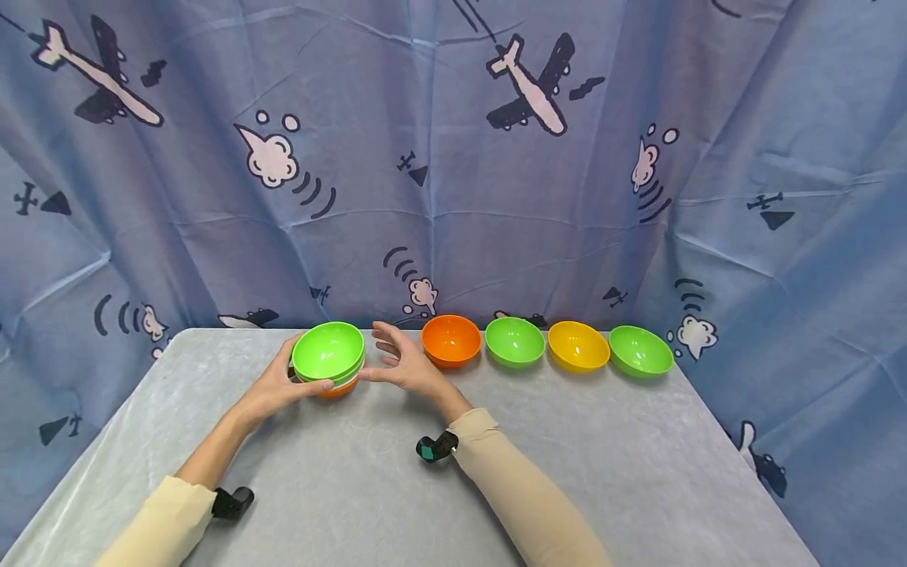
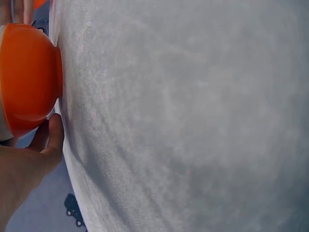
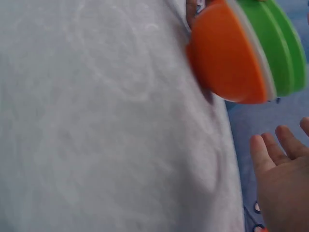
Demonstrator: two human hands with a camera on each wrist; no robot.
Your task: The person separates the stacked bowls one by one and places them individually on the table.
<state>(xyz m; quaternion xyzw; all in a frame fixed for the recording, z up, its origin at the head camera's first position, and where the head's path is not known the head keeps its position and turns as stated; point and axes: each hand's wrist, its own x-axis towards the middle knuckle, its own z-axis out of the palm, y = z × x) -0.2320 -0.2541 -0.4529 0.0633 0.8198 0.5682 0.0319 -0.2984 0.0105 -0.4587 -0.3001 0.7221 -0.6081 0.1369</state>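
A stack of nested bowls stands at the back left of the table: a green bowl point(image 1: 328, 352) on top, another green one under it, a white rim point(image 3: 252, 41), and an orange bowl point(image 2: 31, 75) at the bottom. My left hand point(image 1: 272, 390) grips the stack from its left side, thumb along the front and fingers behind. Just right of the stack is my right hand point(image 1: 407, 366), fingers spread and holding nothing. In the right wrist view a gap shows between these fingertips and the bowls.
Along the back edge, right of my right hand, stand an orange bowl point(image 1: 451, 342), a green bowl point(image 1: 515, 342), a yellow bowl point(image 1: 579, 346) and another green bowl point(image 1: 641, 352). A pale cloth covers the table point(image 1: 354, 496). Behind it hangs a blue curtain point(image 1: 354, 260) with airplanes.
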